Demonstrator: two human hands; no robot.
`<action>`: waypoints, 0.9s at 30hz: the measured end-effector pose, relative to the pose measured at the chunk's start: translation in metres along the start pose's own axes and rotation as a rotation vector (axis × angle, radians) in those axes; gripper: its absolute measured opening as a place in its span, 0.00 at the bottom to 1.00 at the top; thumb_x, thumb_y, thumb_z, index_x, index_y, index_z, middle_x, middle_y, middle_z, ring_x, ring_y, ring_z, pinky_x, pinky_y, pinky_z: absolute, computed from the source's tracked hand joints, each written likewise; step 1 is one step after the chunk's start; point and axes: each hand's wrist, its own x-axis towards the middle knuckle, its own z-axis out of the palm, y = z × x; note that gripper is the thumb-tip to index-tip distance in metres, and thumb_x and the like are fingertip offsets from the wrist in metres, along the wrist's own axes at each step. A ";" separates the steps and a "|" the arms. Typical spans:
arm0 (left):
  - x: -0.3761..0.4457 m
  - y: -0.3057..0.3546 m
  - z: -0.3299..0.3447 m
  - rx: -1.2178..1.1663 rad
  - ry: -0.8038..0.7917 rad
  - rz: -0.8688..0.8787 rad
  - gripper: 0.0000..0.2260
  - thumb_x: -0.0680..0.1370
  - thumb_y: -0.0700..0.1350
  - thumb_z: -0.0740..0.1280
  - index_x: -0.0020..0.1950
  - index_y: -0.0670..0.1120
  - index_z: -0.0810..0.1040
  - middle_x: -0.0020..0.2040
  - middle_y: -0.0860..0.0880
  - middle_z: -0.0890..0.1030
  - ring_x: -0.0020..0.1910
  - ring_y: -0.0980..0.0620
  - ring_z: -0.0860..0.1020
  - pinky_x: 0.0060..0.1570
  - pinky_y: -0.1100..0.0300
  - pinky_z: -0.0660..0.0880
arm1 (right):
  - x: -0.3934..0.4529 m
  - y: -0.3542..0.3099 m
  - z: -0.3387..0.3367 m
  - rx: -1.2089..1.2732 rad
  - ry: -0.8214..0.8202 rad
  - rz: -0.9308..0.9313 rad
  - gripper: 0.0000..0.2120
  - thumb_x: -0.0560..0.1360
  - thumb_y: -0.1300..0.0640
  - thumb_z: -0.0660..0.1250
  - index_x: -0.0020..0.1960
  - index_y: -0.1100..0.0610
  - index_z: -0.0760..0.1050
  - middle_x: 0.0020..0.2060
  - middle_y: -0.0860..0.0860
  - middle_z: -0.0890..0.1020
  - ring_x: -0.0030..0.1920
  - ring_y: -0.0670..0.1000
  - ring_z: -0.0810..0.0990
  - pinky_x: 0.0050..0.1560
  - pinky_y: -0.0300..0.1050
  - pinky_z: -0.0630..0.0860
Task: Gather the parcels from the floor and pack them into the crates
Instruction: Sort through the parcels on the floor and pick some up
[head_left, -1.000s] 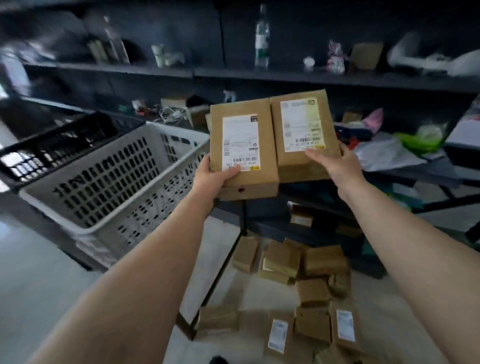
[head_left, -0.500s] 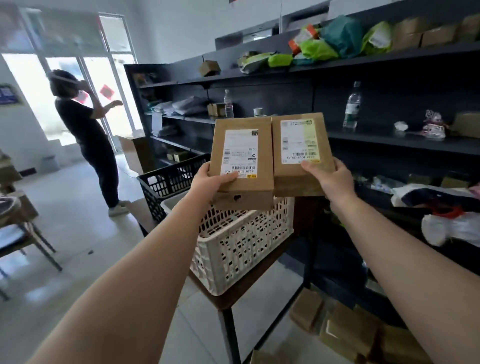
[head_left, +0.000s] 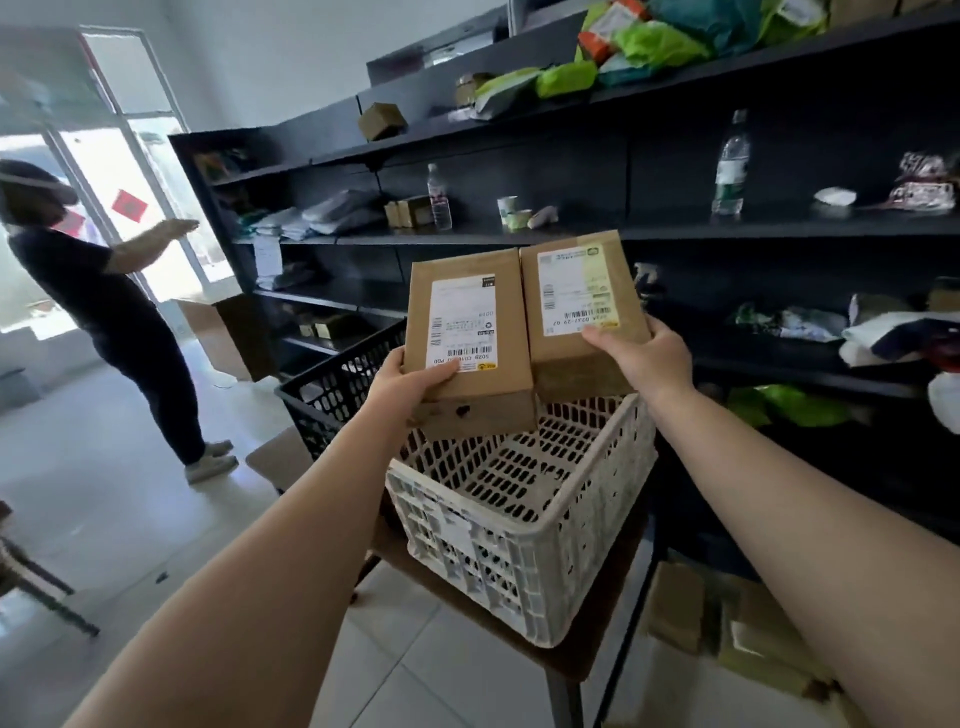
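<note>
My left hand (head_left: 402, 383) grips the near end of a brown cardboard parcel (head_left: 462, 291) with a white label. Beside it, touching, is a second brown parcel (head_left: 571, 270) with a white and yellow label, gripped at its near right corner by my right hand (head_left: 641, 358). Both parcels hover side by side above the far edge of a white perforated crate (head_left: 519, 561) that stands on a small dark table (head_left: 566, 660). A black crate (head_left: 332, 384) sits behind the white one. More brown parcels (head_left: 727, 618) lie on the floor at lower right.
Dark shelving (head_left: 675, 228) with bottles, bags and boxes runs along the right and back. A person in dark clothes (head_left: 104, 312) stands at the left near a bright glass door. A cardboard box (head_left: 223, 332) stands by the shelf end. A chair (head_left: 31, 577) is at far left.
The view has swung up from the floor pile to the crates. Both parcels, still in my hands, have come over the white crate, which now lies directly below them.
</note>
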 end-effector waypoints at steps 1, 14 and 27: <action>0.015 -0.002 -0.006 -0.004 -0.033 -0.001 0.29 0.67 0.48 0.76 0.65 0.51 0.69 0.57 0.51 0.78 0.52 0.50 0.78 0.49 0.51 0.78 | 0.001 0.002 0.010 -0.006 0.024 0.012 0.35 0.58 0.35 0.72 0.62 0.50 0.74 0.47 0.44 0.78 0.47 0.46 0.78 0.42 0.38 0.73; 0.194 -0.036 0.018 0.043 -0.246 -0.049 0.29 0.66 0.49 0.77 0.64 0.49 0.71 0.57 0.50 0.79 0.52 0.49 0.79 0.55 0.47 0.77 | 0.090 0.046 0.078 -0.097 0.245 0.112 0.30 0.62 0.39 0.74 0.60 0.50 0.75 0.41 0.40 0.76 0.39 0.36 0.73 0.32 0.32 0.67; 0.313 -0.061 0.061 0.208 -0.560 -0.050 0.27 0.69 0.49 0.75 0.65 0.45 0.69 0.61 0.48 0.77 0.56 0.49 0.76 0.59 0.51 0.74 | 0.127 0.076 0.110 -0.346 0.453 0.259 0.31 0.61 0.35 0.72 0.60 0.49 0.74 0.48 0.44 0.79 0.39 0.41 0.75 0.32 0.37 0.68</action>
